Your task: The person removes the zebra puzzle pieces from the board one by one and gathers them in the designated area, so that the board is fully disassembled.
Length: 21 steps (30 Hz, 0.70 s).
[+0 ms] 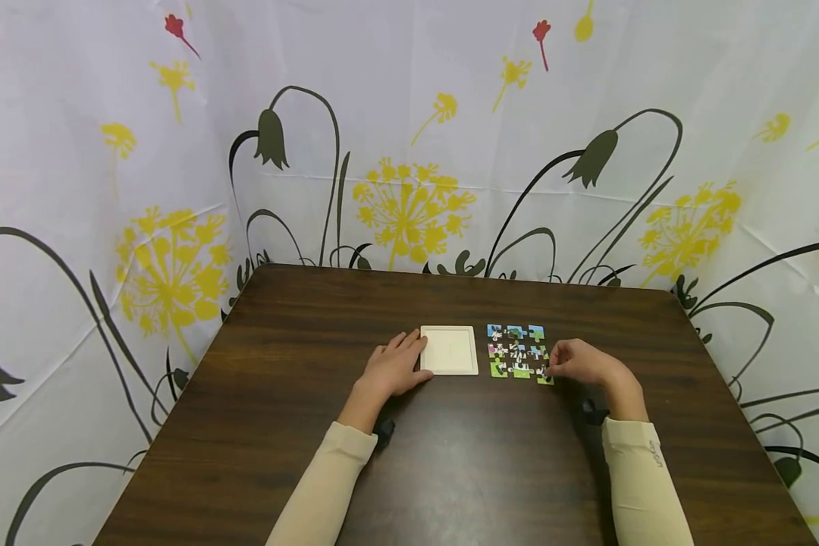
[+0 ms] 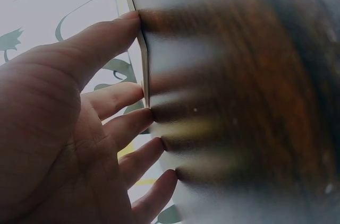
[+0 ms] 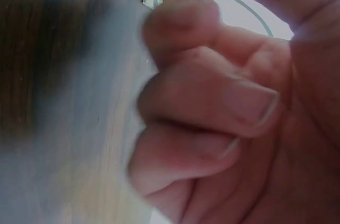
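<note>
A shallow pale wooden puzzle tray [image 1: 449,351] with a raised rim lies on the table. My left hand [image 1: 397,364] rests at its left side, fingers spread; thumb [image 2: 114,33] and nearest fingertips touch the tray's edge. To the right of the tray, several colourful jigsaw pieces [image 1: 516,332] lie in loose rows, slightly apart. My right hand [image 1: 580,361] is at their lower right corner, thumb and index finger pinching the corner jigsaw piece [image 1: 544,379]. In the right wrist view the other fingers [image 3: 186,96] curl into the palm, and only bits of the pieces show past the index fingertip.
The dark brown wooden table [image 1: 450,455] reaches back to a white curtain [image 1: 409,91] printed with yellow, red and dark green flowers. A small black wrist device [image 1: 384,431] sits under the left wrist, another black device [image 1: 594,411] by the right.
</note>
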{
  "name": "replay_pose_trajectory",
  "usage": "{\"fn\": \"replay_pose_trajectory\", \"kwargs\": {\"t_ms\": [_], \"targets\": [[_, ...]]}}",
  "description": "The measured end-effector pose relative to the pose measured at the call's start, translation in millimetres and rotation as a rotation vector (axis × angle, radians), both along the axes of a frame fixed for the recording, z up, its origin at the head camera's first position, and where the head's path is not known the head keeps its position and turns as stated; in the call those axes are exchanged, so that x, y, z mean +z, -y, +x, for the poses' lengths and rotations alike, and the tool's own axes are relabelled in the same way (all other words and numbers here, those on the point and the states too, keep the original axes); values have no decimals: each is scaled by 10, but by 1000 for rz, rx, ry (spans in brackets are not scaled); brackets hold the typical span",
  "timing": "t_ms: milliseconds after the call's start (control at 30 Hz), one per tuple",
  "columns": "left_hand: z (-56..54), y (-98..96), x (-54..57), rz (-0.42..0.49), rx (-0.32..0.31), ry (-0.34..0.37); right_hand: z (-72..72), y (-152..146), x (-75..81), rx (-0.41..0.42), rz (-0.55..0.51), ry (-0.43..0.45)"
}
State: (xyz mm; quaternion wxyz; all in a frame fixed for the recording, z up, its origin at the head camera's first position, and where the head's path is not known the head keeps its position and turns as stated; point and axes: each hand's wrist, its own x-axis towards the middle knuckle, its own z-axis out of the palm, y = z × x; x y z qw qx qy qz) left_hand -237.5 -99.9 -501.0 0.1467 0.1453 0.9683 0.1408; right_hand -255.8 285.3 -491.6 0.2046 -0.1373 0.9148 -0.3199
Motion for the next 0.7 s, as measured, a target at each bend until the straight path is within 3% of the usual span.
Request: {"fn": "replay_pose_trajectory", "kwargs": {"t_ms": [233, 467, 700], "targets": [[24, -5, 7, 10, -1, 3, 63, -4, -37, -27, 20, 57], [23, 18, -44, 4, -6, 16, 39, -1, -69, -13, -8, 17], [10, 52, -72, 28, -1, 20, 56, -5, 37, -9, -49, -31]]}}
